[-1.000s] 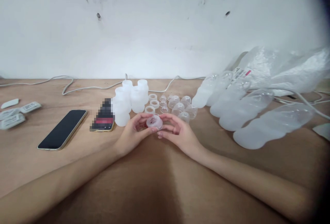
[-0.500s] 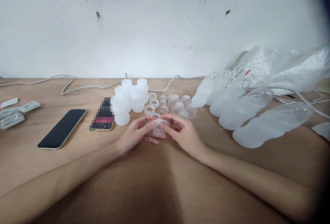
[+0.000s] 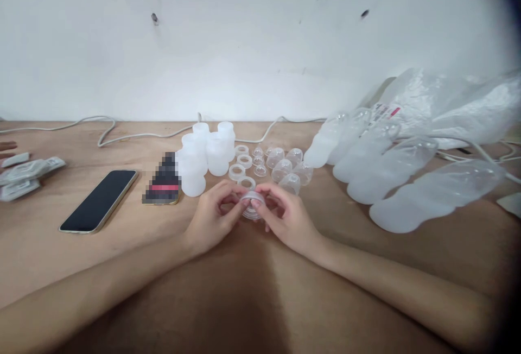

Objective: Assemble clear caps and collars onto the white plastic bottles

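My left hand (image 3: 215,213) and my right hand (image 3: 288,215) meet at the middle of the table. Their thumbs and fingers pinch a translucent threaded bottle ring (image 3: 251,210) from both sides. Whether a silicone nipple sits inside it is hard to make out. Just beyond lie several loose bottle rings (image 3: 236,171) and small clear nipples (image 3: 259,170). Clear domed caps (image 3: 281,169) stand right of those, one partly behind my right fingers. White bottle bodies (image 3: 217,153) are grouped upright to the left.
Several capped baby bottles (image 3: 401,210) lie in a slanting row at right, before a clear plastic bag (image 3: 459,109). A black-screened phone (image 3: 100,202) and a partly blurred phone (image 3: 163,196) lie at left. White packets (image 3: 24,172) sit near another person's fingers (image 3: 6,150). A cable (image 3: 150,136) runs behind.
The ring has been tilted in my fingers, so its threaded side now shows. My left fingers have drawn up from beneath it. Another person's fingers have appeared at the left edge.
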`<state>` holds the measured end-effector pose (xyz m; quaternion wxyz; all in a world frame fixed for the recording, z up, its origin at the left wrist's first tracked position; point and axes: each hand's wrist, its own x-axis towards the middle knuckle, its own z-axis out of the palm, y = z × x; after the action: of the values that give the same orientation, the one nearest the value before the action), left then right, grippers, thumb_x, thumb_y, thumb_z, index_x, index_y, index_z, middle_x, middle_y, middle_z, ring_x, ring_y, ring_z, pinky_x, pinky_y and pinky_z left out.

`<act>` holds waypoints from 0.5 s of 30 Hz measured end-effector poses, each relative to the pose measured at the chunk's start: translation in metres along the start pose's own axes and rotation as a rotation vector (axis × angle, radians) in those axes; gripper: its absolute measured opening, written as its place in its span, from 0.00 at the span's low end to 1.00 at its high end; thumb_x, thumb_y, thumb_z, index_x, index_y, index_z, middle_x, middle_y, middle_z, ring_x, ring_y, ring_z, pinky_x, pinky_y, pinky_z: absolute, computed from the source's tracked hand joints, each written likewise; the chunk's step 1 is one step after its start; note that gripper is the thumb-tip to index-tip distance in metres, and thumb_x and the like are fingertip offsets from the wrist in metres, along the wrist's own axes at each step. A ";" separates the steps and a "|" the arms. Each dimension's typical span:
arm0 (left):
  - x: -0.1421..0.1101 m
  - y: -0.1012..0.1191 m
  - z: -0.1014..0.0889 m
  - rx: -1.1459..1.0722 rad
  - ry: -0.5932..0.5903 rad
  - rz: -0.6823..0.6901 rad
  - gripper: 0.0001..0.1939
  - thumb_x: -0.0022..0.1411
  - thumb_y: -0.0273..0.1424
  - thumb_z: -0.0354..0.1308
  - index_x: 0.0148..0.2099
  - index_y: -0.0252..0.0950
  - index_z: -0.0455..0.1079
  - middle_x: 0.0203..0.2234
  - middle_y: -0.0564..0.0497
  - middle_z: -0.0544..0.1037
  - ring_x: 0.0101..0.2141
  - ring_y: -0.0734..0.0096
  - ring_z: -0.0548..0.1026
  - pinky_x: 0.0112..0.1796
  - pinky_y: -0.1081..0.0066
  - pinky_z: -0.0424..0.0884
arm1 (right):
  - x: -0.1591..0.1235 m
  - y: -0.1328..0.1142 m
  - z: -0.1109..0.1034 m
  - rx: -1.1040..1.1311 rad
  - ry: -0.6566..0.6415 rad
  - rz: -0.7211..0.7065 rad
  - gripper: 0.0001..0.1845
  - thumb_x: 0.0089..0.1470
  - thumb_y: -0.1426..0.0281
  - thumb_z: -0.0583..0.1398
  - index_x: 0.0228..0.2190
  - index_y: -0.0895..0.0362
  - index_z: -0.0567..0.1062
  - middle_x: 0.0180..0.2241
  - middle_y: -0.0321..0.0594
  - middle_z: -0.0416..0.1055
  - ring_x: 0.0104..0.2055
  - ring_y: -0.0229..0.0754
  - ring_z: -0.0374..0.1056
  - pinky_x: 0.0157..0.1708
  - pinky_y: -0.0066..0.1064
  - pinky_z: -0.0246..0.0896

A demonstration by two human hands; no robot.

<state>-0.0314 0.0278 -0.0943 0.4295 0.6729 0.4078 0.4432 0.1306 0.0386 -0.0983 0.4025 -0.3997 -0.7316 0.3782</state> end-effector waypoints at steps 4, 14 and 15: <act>0.000 -0.001 0.005 -0.050 0.007 -0.045 0.09 0.58 0.33 0.53 0.37 0.32 0.64 0.30 0.49 0.70 0.32 0.71 0.72 0.26 0.76 0.71 | -0.002 -0.003 0.003 -0.056 0.003 -0.050 0.08 0.55 0.66 0.52 0.32 0.57 0.66 0.27 0.36 0.65 0.19 0.30 0.63 0.15 0.20 0.58; 0.001 0.002 0.004 -0.212 -0.006 -0.155 0.10 0.56 0.34 0.56 0.34 0.32 0.62 0.25 0.52 0.70 0.27 0.73 0.71 0.21 0.77 0.70 | 0.000 0.000 0.001 -0.026 -0.070 -0.066 0.10 0.57 0.64 0.50 0.35 0.57 0.65 0.27 0.35 0.62 0.21 0.30 0.61 0.16 0.21 0.56; 0.003 0.002 0.002 -0.252 -0.003 -0.167 0.10 0.55 0.34 0.57 0.34 0.31 0.63 0.25 0.52 0.70 0.27 0.73 0.71 0.20 0.77 0.71 | 0.001 0.001 -0.002 -0.033 -0.088 -0.091 0.11 0.58 0.63 0.49 0.37 0.56 0.65 0.28 0.36 0.62 0.23 0.31 0.61 0.18 0.22 0.57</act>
<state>-0.0285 0.0291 -0.0918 0.5465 0.5779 0.4029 0.4528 0.1322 0.0399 -0.0979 0.3801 -0.3555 -0.7721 0.3647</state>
